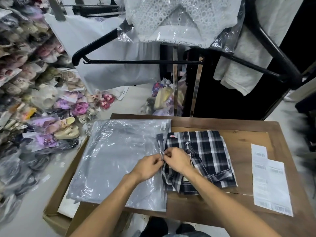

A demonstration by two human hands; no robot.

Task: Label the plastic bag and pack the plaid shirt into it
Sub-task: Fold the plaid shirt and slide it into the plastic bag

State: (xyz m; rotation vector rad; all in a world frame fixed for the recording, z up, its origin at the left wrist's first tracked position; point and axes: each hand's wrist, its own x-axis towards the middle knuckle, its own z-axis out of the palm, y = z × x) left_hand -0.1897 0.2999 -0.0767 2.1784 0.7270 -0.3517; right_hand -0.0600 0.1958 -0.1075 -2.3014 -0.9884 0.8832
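Both hands pinch the plastic bag's (118, 158) open edge: left hand (147, 166) and right hand (177, 159) almost touching. The folded plaid shirt (201, 159) lies on the bench (248, 137) just right of that mouth (nearer the right hand), partly under it.

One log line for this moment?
stage: opening bag | both hands pinch plastic bag edge | plaid shirt outside | label on
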